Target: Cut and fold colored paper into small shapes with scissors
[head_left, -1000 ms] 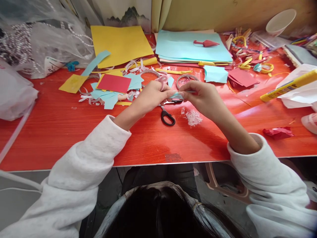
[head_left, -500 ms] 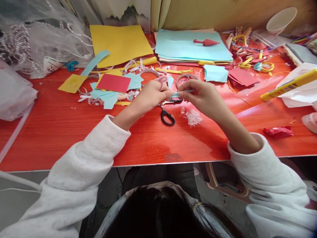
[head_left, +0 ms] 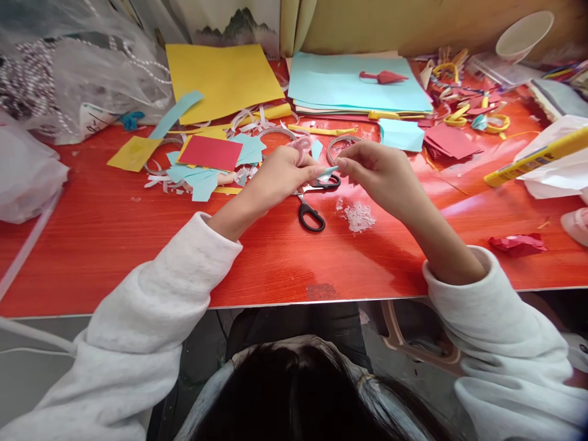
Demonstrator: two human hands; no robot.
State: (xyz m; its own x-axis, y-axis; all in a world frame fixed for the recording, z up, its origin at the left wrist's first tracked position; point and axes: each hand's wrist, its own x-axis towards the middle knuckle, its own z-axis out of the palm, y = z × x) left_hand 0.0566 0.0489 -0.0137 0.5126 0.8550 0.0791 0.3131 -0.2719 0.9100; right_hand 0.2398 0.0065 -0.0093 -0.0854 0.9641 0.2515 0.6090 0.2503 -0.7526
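A small piece of light blue paper (head_left: 327, 173), narrow and apparently folded or rolled, is held between my hands above the table. My left hand (head_left: 283, 174) pinches its left part between thumb and fingers. At the other end, my right hand (head_left: 374, 171) has thumb and forefinger closed at the paper's tip; the fingers partly hide the contact. Directly beneath lies a pair of black-handled scissors (head_left: 312, 218), blades pointing left and partly covered by my left hand. A pink ring-shaped object (head_left: 302, 146) shows just behind my left hand. Tape rolls (head_left: 331, 147) lie beyond my fingers.
White shreds (head_left: 359, 217) are heaped near my right wrist. Coloured paper scraps (head_left: 211, 153) lie left, with yellow sheets (head_left: 220, 79) and light blue sheets (head_left: 340, 79) behind. A yellow glue-like tube (head_left: 537, 158), crumpled red paper (head_left: 518, 244) and a white cup (head_left: 523, 38) are right.
My right hand has shifted slightly, its fingertips rising a little at the blue paper's end. The paper now tilts up to the right and shows more. My left hand stays nearly still.
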